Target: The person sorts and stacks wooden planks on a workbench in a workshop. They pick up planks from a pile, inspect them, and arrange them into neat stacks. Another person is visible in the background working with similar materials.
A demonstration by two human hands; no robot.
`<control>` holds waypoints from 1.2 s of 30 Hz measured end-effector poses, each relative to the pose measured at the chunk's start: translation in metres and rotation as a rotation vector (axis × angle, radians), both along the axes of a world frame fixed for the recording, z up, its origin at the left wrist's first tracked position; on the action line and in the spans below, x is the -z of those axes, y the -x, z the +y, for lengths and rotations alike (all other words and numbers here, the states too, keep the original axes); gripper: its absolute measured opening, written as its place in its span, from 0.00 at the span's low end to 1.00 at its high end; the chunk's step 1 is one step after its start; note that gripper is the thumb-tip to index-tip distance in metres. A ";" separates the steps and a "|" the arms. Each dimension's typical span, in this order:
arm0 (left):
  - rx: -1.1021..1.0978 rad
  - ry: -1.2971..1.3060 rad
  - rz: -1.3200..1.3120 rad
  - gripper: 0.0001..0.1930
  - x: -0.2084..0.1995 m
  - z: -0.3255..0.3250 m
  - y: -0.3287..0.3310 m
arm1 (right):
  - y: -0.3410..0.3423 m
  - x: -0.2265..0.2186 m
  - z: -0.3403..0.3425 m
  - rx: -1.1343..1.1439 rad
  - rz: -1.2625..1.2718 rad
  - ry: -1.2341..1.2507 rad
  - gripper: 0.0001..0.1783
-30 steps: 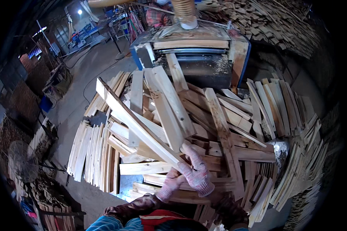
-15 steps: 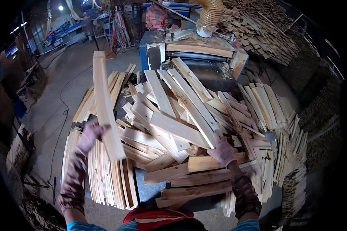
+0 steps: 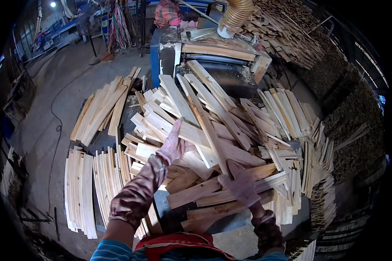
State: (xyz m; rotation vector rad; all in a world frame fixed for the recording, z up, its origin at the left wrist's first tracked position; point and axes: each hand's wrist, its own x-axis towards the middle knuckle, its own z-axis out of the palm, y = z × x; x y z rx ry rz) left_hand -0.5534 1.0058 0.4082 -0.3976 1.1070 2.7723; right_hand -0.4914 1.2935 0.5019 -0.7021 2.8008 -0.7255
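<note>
Wooden boards lie crisscrossed in a heap in front of me. My left hand [image 3: 174, 144], in a pale pinkish glove, is at the left end of a wide pale board [image 3: 237, 152]. Its fingers are stretched out and its thumb stands apart. Lower right, my gloved right hand [image 3: 241, 185] is closed around the near end of a long narrow board [image 3: 204, 124] with a brown edge. That board slants away toward the far left, across the others. Part of the right hand's grip is in shadow.
Stacked boards [image 3: 80, 191] stand at the left, with more [image 3: 101, 108] beyond them. Upright bundles [image 3: 287, 111] line the right. Ahead is a blue-sided machine [image 3: 165, 56] with a ribbed duct [image 3: 236, 15]. A person in a checked shirt [image 3: 166, 13] is behind it. A cable [image 3: 56, 108] crosses the floor.
My left hand has let go of the board it held up at the left and moved right onto the heap. My right hand has come nearer me, drawing the brown-edged board's end along.
</note>
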 end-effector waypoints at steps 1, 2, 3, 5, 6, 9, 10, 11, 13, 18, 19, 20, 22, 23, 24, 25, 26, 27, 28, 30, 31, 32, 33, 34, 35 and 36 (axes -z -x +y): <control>0.018 -0.129 -0.012 0.33 -0.004 0.007 0.008 | -0.009 0.005 0.008 -0.021 0.067 0.022 0.42; 0.072 -0.149 0.020 0.35 0.005 -0.004 0.019 | -0.016 0.010 0.012 -0.039 0.085 0.014 0.42; 0.062 -0.153 0.020 0.34 0.015 -0.012 0.025 | -0.019 0.008 0.011 0.006 0.007 0.035 0.43; 0.082 -0.163 0.004 0.34 0.005 -0.009 0.034 | -0.030 0.004 0.013 0.136 -0.159 0.076 0.46; 0.126 -0.171 -0.060 0.29 0.006 -0.012 0.040 | -0.032 0.042 0.028 0.120 0.034 0.051 0.50; 0.030 0.172 -0.176 0.24 0.014 -0.024 0.054 | -0.027 0.062 0.030 0.128 -0.316 0.391 0.53; -0.011 0.313 -0.201 0.22 0.016 -0.028 0.052 | -0.028 0.071 0.031 0.175 -0.418 0.504 0.48; -0.006 0.372 -0.242 0.21 0.017 -0.037 0.054 | -0.030 0.066 0.032 0.189 -0.601 0.697 0.47; -0.024 0.485 -0.223 0.21 0.017 -0.060 0.043 | -0.037 0.050 0.034 0.213 -0.977 1.078 0.44; -0.215 0.298 0.068 0.18 -0.033 -0.099 -0.044 | -0.087 0.068 0.036 0.070 -0.659 0.862 0.50; -0.287 0.271 0.075 0.17 -0.028 -0.116 -0.066 | -0.090 0.070 0.032 -0.023 -0.552 0.839 0.51; -0.217 0.378 0.074 0.19 -0.038 -0.134 -0.098 | -0.096 0.074 0.027 -0.104 -0.445 0.821 0.52; -0.238 0.313 0.098 0.20 -0.014 -0.165 -0.138 | -0.110 0.078 0.005 -0.168 -0.369 0.794 0.52; -0.237 0.253 0.148 0.20 -0.011 -0.169 -0.153 | -0.114 0.079 -0.005 -0.140 -0.398 0.780 0.52; -0.280 0.350 0.016 0.19 -0.011 -0.177 -0.173 | -0.119 0.082 -0.019 -0.113 -0.453 0.775 0.52; -0.299 0.343 0.009 0.18 -0.006 -0.183 -0.192 | -0.125 0.082 -0.033 -0.082 -0.501 0.766 0.51; -0.318 0.336 0.002 0.18 0.002 -0.192 -0.210 | -0.133 0.064 -0.049 -0.097 -0.611 0.710 0.50; -0.336 0.329 -0.005 0.17 0.013 -0.202 -0.229 | -0.142 0.095 -0.058 -0.161 -0.563 0.796 0.50; -0.368 0.322 -0.031 0.17 0.029 -0.216 -0.248 | -0.151 0.112 -0.069 -0.231 -0.547 0.812 0.49; -0.395 0.272 -0.066 0.18 0.029 -0.217 -0.274 | -0.167 0.141 -0.084 -0.224 -0.606 0.796 0.49; -0.408 0.235 -0.084 0.19 0.021 -0.211 -0.282 | -0.176 0.157 -0.091 -0.157 -0.692 0.763 0.49; -0.428 0.264 -0.095 0.20 0.028 -0.217 -0.297 | -0.186 0.171 -0.098 -0.099 -0.774 0.732 0.49; -0.443 0.291 -0.105 0.20 0.040 -0.226 -0.311 | -0.196 0.202 -0.103 -0.108 -0.826 0.805 0.49; -0.451 0.317 -0.117 0.21 0.049 -0.232 -0.322 | -0.208 0.233 -0.103 -0.123 -0.800 0.715 0.49; -0.431 0.352 -0.150 0.21 0.052 -0.235 -0.329 | -0.220 0.264 -0.102 -0.124 -0.766 0.627 0.49; -0.415 0.384 -0.184 0.21 0.055 -0.241 -0.343 | -0.220 0.264 -0.106 -0.131 -0.774 0.390 0.52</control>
